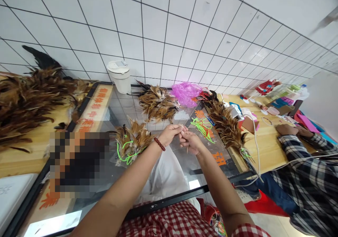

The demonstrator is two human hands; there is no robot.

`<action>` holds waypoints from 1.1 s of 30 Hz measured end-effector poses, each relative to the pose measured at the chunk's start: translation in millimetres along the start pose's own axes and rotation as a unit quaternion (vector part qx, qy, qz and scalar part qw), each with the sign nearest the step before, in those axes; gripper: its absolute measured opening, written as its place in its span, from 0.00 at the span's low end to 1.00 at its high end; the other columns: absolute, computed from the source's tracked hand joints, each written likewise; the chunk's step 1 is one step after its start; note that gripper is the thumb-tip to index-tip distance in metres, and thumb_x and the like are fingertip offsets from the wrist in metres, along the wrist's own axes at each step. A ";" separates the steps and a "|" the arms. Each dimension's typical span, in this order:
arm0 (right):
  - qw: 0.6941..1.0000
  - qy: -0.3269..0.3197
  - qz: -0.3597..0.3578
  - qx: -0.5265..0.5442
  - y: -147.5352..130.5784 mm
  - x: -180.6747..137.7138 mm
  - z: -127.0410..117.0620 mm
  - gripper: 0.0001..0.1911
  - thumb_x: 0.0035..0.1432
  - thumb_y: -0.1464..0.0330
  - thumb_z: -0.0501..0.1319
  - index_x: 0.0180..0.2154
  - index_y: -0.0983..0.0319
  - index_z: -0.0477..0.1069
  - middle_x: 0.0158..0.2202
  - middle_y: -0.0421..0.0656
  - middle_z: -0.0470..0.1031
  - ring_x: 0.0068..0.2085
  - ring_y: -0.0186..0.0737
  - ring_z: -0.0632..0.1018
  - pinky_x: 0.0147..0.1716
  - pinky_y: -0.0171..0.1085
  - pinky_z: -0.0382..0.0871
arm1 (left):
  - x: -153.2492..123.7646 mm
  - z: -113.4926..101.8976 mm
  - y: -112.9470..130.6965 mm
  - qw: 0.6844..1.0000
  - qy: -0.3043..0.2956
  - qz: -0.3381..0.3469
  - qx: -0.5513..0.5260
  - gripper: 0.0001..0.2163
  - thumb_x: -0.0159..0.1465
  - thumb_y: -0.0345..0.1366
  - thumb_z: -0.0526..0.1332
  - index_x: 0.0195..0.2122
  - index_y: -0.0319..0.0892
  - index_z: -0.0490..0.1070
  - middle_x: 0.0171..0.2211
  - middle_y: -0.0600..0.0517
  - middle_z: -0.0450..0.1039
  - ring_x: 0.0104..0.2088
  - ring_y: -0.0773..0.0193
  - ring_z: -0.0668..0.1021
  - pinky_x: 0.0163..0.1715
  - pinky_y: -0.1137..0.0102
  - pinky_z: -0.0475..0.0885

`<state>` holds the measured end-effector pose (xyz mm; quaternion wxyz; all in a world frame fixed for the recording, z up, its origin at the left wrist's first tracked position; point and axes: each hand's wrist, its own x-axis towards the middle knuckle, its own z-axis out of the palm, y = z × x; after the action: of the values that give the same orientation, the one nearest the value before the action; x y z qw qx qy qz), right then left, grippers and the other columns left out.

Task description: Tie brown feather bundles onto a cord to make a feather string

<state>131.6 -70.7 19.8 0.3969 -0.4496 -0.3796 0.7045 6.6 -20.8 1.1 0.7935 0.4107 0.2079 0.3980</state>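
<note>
My left hand (170, 133) and my right hand (191, 141) meet over a glass table top (185, 163), fingers pinched together on a small thin piece, perhaps a feather quill, too small to name. A red bead bracelet (159, 143) circles my left wrist. A bunch of brown feathers tied with green cord (130, 143) lies just left of my left hand. Loose green cords (202, 126) lie just beyond my right hand. Another brown feather bunch (158, 105) rests farther back.
A big heap of brown feathers (26, 100) covers the wooden table at left. A white lidded cup (120, 76) stands by the tiled wall, a pink plastic bag (186, 93) behind. A feather string (227, 126) lies right. A person in a plaid sleeve (308, 152) sits at right.
</note>
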 end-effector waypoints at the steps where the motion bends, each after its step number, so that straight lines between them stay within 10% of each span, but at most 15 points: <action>1: 1.000 0.011 -0.004 -0.027 1.4 -1.7 0.9 0.21 0.47 0.50 0.62 0.23 0.61 0.62 0.16 0.30 0.49 0.17 0.25 0.51 0.21 0.31 0.59 | 0.4 0.3 -0.4 1.000 0.020 0.006 -0.023 0.12 0.50 0.40 0.69 0.24 0.34 0.73 0.28 0.47 0.73 0.30 0.67 0.75 0.33 0.72 0.69; 5: 0.951 -0.016 -0.039 -0.305 -9.5 -13.9 -11.8 0.17 0.51 0.54 0.60 0.25 0.63 0.67 0.19 0.35 0.61 0.22 0.29 0.61 0.25 0.31 0.58 | 2.1 0.6 3.2 0.985 0.064 0.022 -0.161 0.12 0.51 0.40 0.68 0.26 0.37 0.69 0.23 0.53 0.68 0.31 0.64 0.76 0.35 0.68 0.72; 11: 0.671 0.263 -0.108 -0.685 -49.6 -6.5 -72.9 0.11 0.55 0.70 0.54 0.35 0.60 0.75 0.37 0.45 0.75 0.38 0.40 0.73 0.37 0.35 0.62 | 3.8 -0.9 9.0 0.981 0.084 -0.011 -0.174 0.12 0.51 0.38 0.69 0.26 0.36 0.67 0.18 0.57 0.62 0.20 0.72 0.70 0.25 0.71 0.72; 14: 0.576 0.293 -0.097 -0.757 -52.8 7.9 -92.6 0.12 0.54 0.69 0.56 0.39 0.59 0.76 0.43 0.48 0.74 0.43 0.44 0.72 0.40 0.37 0.62 | 3.7 -2.3 8.8 0.983 0.100 -0.028 -0.153 0.14 0.50 0.38 0.70 0.28 0.35 0.68 0.19 0.58 0.63 0.15 0.78 0.63 0.17 0.78 0.63; 16: 0.581 0.280 -0.100 -0.758 -52.0 13.5 -99.1 0.11 0.54 0.69 0.57 0.36 0.60 0.77 0.42 0.48 0.74 0.42 0.44 0.73 0.40 0.37 0.63 | 3.9 -3.8 8.4 0.983 0.106 -0.027 -0.150 0.15 0.48 0.38 0.71 0.28 0.34 0.68 0.19 0.58 0.62 0.14 0.81 0.59 0.14 0.81 0.57; 27: 0.840 0.302 -0.166 -0.420 -90.1 -20.0 -100.3 0.17 0.48 0.58 0.61 0.35 0.65 0.77 0.24 0.41 0.75 0.23 0.33 0.70 0.24 0.33 0.62 | 5.7 -7.9 5.6 0.985 0.096 -0.016 -0.142 0.16 0.46 0.39 0.72 0.28 0.34 0.69 0.20 0.57 0.63 0.15 0.82 0.58 0.14 0.83 0.52; 29: 0.846 0.286 -0.161 -0.420 -98.6 -26.5 -100.3 0.18 0.47 0.57 0.62 0.34 0.65 0.77 0.23 0.41 0.75 0.22 0.33 0.69 0.23 0.33 0.62 | 4.7 -8.0 6.0 0.986 0.095 -0.019 -0.137 0.16 0.46 0.39 0.72 0.28 0.34 0.69 0.21 0.56 0.64 0.15 0.82 0.59 0.14 0.83 0.52; 33: 0.761 0.322 -0.144 -0.544 -111.7 -34.6 -102.3 0.13 0.46 0.61 0.63 0.30 0.64 0.78 0.19 0.42 0.73 0.22 0.35 0.70 0.24 0.34 0.62 | 3.5 -7.7 7.3 0.987 0.094 -0.018 -0.129 0.16 0.47 0.40 0.71 0.29 0.35 0.69 0.22 0.56 0.64 0.16 0.81 0.60 0.14 0.83 0.51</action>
<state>261.3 -39.4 99.4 0.2812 -0.7304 -0.6092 0.1276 0.2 -11.7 2.6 0.8235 0.2618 0.2361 0.4445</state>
